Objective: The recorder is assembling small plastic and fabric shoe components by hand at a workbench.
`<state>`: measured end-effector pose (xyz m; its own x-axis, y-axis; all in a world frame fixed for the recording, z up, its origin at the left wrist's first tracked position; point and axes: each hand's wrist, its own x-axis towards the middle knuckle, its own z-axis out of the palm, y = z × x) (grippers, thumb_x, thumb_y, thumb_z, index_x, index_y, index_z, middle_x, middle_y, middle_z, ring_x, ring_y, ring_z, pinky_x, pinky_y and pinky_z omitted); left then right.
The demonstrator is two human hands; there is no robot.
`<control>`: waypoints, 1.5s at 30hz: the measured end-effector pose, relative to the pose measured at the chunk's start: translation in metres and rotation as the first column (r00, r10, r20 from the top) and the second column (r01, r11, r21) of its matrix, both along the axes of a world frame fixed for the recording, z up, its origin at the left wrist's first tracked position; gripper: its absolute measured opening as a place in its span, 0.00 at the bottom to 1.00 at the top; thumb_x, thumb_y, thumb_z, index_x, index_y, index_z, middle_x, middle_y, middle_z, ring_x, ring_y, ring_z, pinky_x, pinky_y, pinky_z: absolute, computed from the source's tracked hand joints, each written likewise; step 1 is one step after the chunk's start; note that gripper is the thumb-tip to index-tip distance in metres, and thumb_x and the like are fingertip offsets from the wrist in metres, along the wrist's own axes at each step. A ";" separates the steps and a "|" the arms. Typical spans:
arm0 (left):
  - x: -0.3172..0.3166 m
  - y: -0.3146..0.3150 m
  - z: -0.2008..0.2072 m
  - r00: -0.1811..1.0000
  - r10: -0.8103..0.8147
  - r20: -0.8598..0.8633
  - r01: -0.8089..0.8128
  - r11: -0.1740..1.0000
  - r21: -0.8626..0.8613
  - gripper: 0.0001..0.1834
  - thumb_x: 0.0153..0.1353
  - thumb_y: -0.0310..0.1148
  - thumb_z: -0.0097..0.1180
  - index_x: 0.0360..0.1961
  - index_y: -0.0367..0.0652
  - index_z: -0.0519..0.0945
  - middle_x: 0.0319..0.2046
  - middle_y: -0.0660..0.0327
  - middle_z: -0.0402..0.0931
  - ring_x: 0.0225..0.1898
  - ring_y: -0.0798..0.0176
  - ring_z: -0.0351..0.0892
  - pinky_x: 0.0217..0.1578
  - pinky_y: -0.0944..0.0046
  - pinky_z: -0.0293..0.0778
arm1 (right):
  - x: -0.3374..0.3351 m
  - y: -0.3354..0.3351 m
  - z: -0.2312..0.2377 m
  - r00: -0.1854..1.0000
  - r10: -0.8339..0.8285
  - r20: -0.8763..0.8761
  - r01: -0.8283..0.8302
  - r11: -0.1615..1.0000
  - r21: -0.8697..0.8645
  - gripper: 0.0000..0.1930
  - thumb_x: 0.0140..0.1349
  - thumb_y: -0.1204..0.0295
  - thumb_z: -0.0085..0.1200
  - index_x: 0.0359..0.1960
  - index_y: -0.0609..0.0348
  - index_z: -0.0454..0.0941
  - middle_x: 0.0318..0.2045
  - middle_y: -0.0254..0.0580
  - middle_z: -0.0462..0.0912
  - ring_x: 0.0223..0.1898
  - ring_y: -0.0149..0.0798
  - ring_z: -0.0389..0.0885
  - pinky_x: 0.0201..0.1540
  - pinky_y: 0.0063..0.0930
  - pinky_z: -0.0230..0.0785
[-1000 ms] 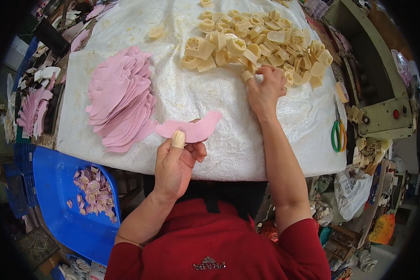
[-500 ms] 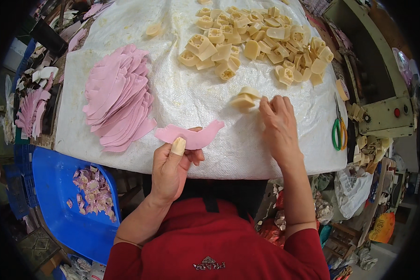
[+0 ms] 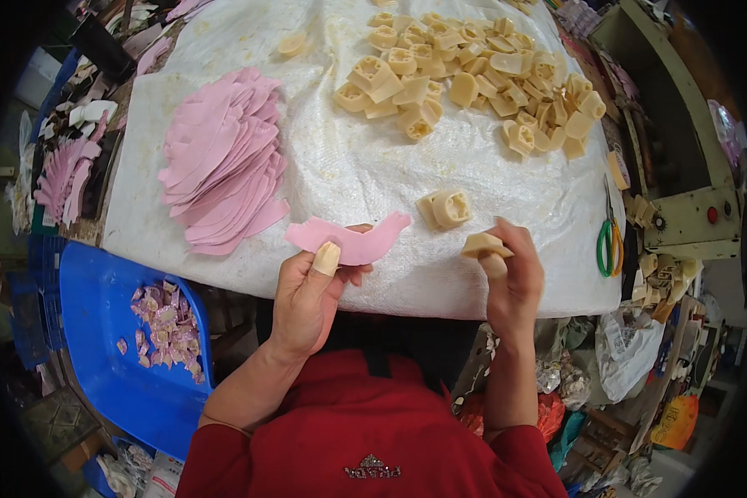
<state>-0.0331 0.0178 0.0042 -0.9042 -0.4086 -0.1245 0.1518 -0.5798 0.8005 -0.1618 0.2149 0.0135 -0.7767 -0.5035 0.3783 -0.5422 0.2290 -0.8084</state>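
Note:
My left hand (image 3: 301,307) pinches a curved pink leather-like piece (image 3: 353,246) between thumb and fingers; a pale covering wraps the thumb. In my right hand (image 3: 519,286), held up over the front of the table, a small beige shoe heel (image 3: 483,245) sits between thumb and fingertips. Between and beyond the hands lie loose beige heels (image 3: 450,209), close together; how many I cannot tell. A fanned stack of similar pink pieces (image 3: 220,158) rests at the left. Toward the far right spreads a heap of hollow beige heels (image 3: 473,66).
White woven sheeting (image 3: 332,158) covers the table. Scissors (image 3: 608,241) with green and orange handles lie at its right edge. Below left stands a blue tub (image 3: 100,332) holding patterned scraps (image 3: 170,319). A pale green machine (image 3: 697,212) is at the right; one heel (image 3: 291,44) lies apart.
My right hand has drawn back toward me and turned, now showing a heel in its fingers. The left hand still holds the pink piece. The whole view has shifted slightly.

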 end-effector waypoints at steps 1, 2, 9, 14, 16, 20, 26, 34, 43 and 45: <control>0.002 0.001 0.000 1.000 0.002 0.004 -0.002 1.000 0.001 0.22 0.69 0.39 0.42 0.51 0.27 0.71 0.40 0.54 0.75 0.36 0.65 0.71 0.39 0.65 0.67 | 0.010 -0.007 0.010 1.000 0.002 0.004 -0.002 1.000 0.001 0.22 0.49 0.91 0.47 0.49 0.64 0.73 0.40 0.48 0.75 0.40 0.45 0.75 0.44 0.31 0.69; 0.003 0.001 -0.001 1.000 0.013 -0.011 -0.013 1.000 -0.026 0.22 0.70 0.39 0.42 0.51 0.27 0.71 0.43 0.52 0.75 0.39 0.64 0.72 0.44 0.63 0.67 | 0.022 -0.021 0.022 0.994 0.067 0.085 -0.049 0.979 -0.197 0.20 0.51 0.89 0.50 0.47 0.63 0.73 0.39 0.47 0.76 0.39 0.44 0.75 0.44 0.30 0.69; 0.010 0.003 0.012 0.996 -0.069 -0.049 0.067 0.997 -0.027 0.23 0.70 0.39 0.40 0.52 0.26 0.71 0.51 0.48 0.73 0.52 0.58 0.74 0.53 0.59 0.71 | 0.042 -0.068 0.005 0.956 0.200 -0.217 -0.262 0.913 -0.313 0.18 0.53 0.83 0.57 0.47 0.59 0.72 0.42 0.50 0.77 0.41 0.46 0.76 0.40 0.34 0.72; 0.015 0.003 0.017 0.995 -0.077 -0.064 0.073 0.995 -0.067 0.22 0.70 0.38 0.40 0.52 0.27 0.70 0.51 0.48 0.73 0.50 0.59 0.76 0.51 0.60 0.73 | 0.042 -0.077 -0.001 0.898 0.185 -0.399 -0.318 0.899 -0.300 0.21 0.48 0.86 0.57 0.46 0.59 0.72 0.42 0.49 0.77 0.40 0.49 0.76 0.41 0.37 0.72; 0.017 0.003 0.017 0.997 -0.072 -0.041 0.069 0.995 -0.072 0.22 0.70 0.37 0.39 0.52 0.26 0.70 0.51 0.49 0.73 0.50 0.59 0.76 0.52 0.60 0.72 | 0.043 -0.078 -0.004 0.898 0.180 -0.402 -0.311 0.905 -0.290 0.23 0.45 0.87 0.57 0.47 0.59 0.73 0.41 0.49 0.78 0.40 0.49 0.76 0.41 0.38 0.72; 0.018 0.005 0.017 0.995 -0.083 -0.046 0.078 0.992 -0.095 0.22 0.70 0.37 0.39 0.52 0.26 0.70 0.52 0.48 0.72 0.51 0.59 0.76 0.52 0.60 0.72 | 0.042 -0.079 -0.004 0.895 0.169 -0.413 -0.298 0.915 -0.273 0.22 0.45 0.86 0.58 0.45 0.60 0.73 0.41 0.49 0.78 0.40 0.50 0.76 0.41 0.38 0.72; 0.019 0.008 0.015 0.999 -0.037 0.003 0.037 0.978 -0.204 0.20 0.71 0.33 0.37 0.54 0.28 0.71 0.51 0.51 0.75 0.51 0.64 0.74 0.53 0.66 0.69 | 0.039 -0.078 0.003 0.867 0.141 -0.478 -0.213 0.972 -0.101 0.21 0.39 0.84 0.59 0.40 0.60 0.75 0.38 0.46 0.79 0.36 0.46 0.73 0.37 0.39 0.67; 0.016 -0.004 0.026 0.989 0.144 -0.032 -0.135 0.792 -0.596 0.16 0.68 0.30 0.44 0.49 0.28 0.74 0.42 0.51 0.80 0.43 0.65 0.79 0.46 0.69 0.72 | 0.033 -0.082 -0.002 0.850 0.067 -0.522 -0.166 0.976 -0.144 0.17 0.40 0.77 0.57 0.36 0.53 0.76 0.34 0.35 0.79 0.33 0.40 0.69 0.40 0.38 0.55; 0.016 -0.009 0.019 0.989 0.145 0.006 -0.088 0.633 -0.769 0.08 0.62 0.24 0.52 0.39 0.31 0.80 0.32 0.52 0.81 0.31 0.62 0.80 0.34 0.68 0.74 | 0.042 -0.075 0.029 0.845 0.271 -0.461 -0.070 0.911 0.406 0.14 0.40 0.74 0.55 0.32 0.50 0.76 0.26 0.32 0.68 0.35 0.39 0.68 0.44 0.46 0.49; 0.015 -0.007 0.019 0.990 0.136 0.032 -0.053 0.577 -0.815 0.08 0.61 0.23 0.52 0.39 0.31 0.80 0.32 0.51 0.80 0.31 0.61 0.80 0.33 0.67 0.74 | 0.043 -0.075 0.027 0.851 0.266 -0.453 -0.064 0.909 0.412 0.13 0.40 0.74 0.55 0.32 0.50 0.75 0.26 0.32 0.68 0.34 0.39 0.68 0.44 0.46 0.49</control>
